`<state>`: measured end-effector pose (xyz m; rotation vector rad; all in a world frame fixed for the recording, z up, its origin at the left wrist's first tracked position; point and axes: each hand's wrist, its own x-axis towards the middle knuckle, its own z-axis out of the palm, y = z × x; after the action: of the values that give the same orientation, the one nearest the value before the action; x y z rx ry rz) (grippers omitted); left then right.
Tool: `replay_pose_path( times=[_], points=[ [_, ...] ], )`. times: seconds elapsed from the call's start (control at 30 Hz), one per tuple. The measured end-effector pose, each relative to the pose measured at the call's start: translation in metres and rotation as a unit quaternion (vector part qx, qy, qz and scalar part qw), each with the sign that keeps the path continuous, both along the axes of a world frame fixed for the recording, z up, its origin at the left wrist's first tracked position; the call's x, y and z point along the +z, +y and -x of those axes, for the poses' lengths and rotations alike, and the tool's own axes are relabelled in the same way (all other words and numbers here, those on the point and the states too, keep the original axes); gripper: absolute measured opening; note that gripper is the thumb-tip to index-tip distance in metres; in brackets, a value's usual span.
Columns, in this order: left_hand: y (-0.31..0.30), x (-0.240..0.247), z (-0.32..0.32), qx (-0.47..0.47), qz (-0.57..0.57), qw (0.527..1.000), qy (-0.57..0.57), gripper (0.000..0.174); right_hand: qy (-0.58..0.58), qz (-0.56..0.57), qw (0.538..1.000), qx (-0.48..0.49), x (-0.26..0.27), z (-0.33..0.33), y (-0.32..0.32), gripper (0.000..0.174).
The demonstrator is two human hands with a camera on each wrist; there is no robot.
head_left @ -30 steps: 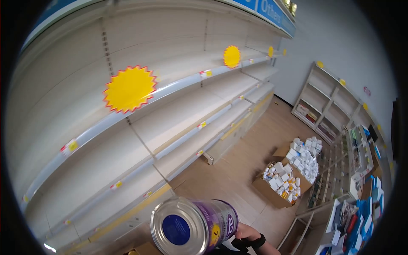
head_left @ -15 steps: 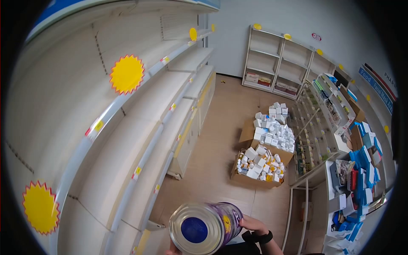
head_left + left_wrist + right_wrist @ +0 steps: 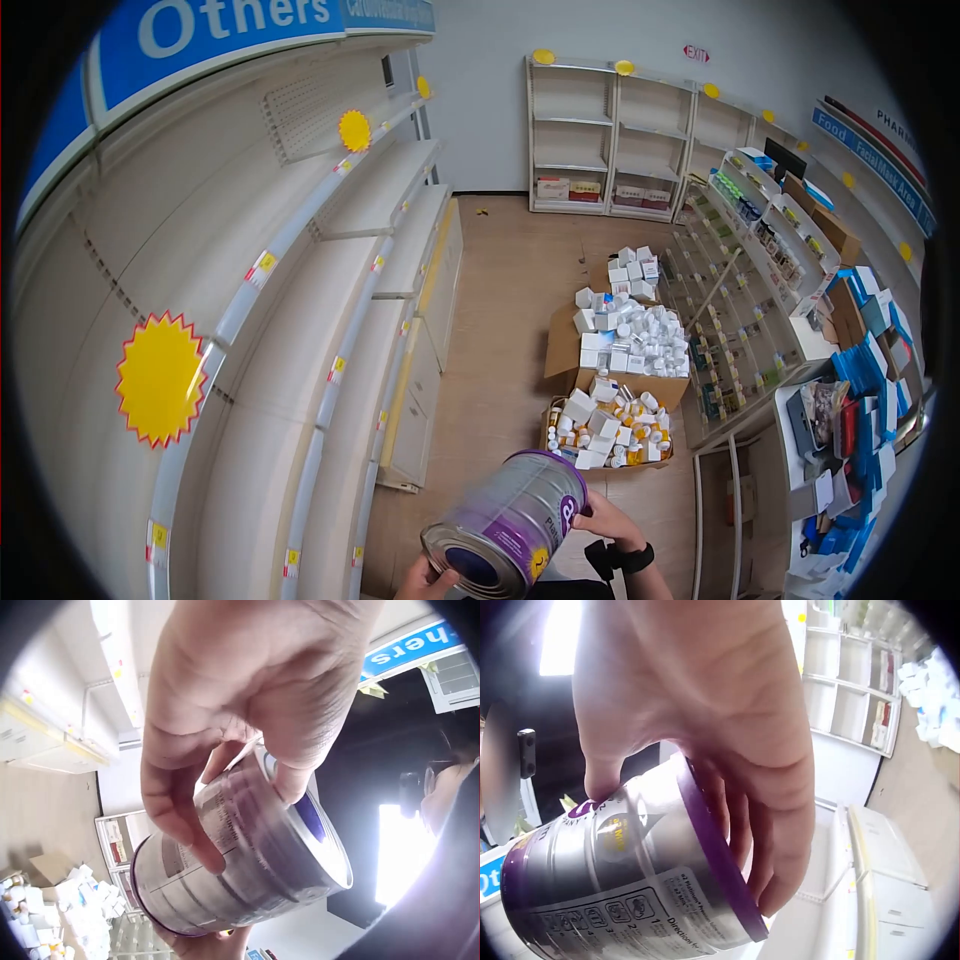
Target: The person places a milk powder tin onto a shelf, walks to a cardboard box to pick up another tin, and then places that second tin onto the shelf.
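Observation:
Both of my hands hold a silver and purple milk powder tin (image 3: 515, 520), tilted on its side low in the head view. Its metal base with a blue disc points toward me, down and left. My left hand (image 3: 425, 582) grips that base end; in the left wrist view the thumb presses on the base rim and the fingers curl over the side. My right hand (image 3: 612, 522) holds the far end, by the purple lid (image 3: 720, 855). In the right wrist view the thumb lies on the label side and the fingers wrap over the lid.
Long white shelves (image 3: 270, 440) with yellow star tags run along the left. Cardboard boxes (image 3: 655, 460) heaped with white cartons and bottles stand on the floor (image 3: 500, 300) ahead. At right is a glass display case (image 3: 720, 330) and a counter piled with blue packets (image 3: 870, 370).
The head view has swung right, bringing the aisle into the middle. The tin has turned from base-on to showing its labelled side, and my left hand has come into view on its base.

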<state>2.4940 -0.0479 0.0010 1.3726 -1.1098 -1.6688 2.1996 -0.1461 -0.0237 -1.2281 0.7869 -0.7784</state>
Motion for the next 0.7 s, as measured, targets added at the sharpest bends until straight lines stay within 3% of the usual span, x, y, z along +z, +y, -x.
replay_pose_path(
  times=[0.1, 0.3, 0.37, 0.47, 0.5, 0.53, 0.57, 0.6, 0.7],
  points=[
    [-0.058, 0.003, 0.006, -0.026, 0.039, 0.995, 0.093, 0.051, 0.032, -0.046, 0.998, -0.041, -0.027, 0.003, -0.023, 0.047],
    [-0.171, -0.039, -0.023, 0.000, 0.115, 0.992, 0.042, 0.068, 0.113, -0.067, 0.990, -0.050, -0.022, -0.022, -0.107, 0.051],
    [-0.211, -0.064, -0.049, -0.062, 0.135, 0.979, -0.138, 0.073, 0.146, -0.052, 0.985, -0.073, -0.014, -0.038, -0.150, 0.054],
    [-0.276, -0.010, -0.059, -0.069, 0.080, 0.986, -0.129, 0.075, 0.139, -0.016, 0.985, -0.100, -0.006, -0.060, -0.220, 0.058],
    [-0.295, -0.012, -0.062, -0.071, 0.082, 0.986, -0.126, 0.075, 0.128, -0.037, 0.983, -0.127, 0.014, -0.071, -0.241, 0.058],
    [-0.316, -0.017, -0.065, -0.034, 0.131, 0.990, -0.046, 0.074, 0.129, -0.035, 0.982, -0.131, 0.023, -0.081, -0.262, 0.058],
    [-0.335, -0.022, -0.067, 0.002, 0.175, 0.984, 0.035, 0.073, 0.121, 0.004, 0.981, -0.150, 0.029, -0.088, -0.280, 0.058],
    [-0.354, -0.024, -0.068, -0.004, 0.170, 0.985, 0.036, 0.073, 0.113, 0.039, 0.978, -0.169, 0.033, -0.091, -0.295, 0.058],
    [-0.400, -0.007, -0.073, -0.018, 0.049, 0.996, 0.072, 0.068, 0.123, 0.057, 0.968, -0.211, 0.038, -0.098, -0.328, 0.062]
  ],
)
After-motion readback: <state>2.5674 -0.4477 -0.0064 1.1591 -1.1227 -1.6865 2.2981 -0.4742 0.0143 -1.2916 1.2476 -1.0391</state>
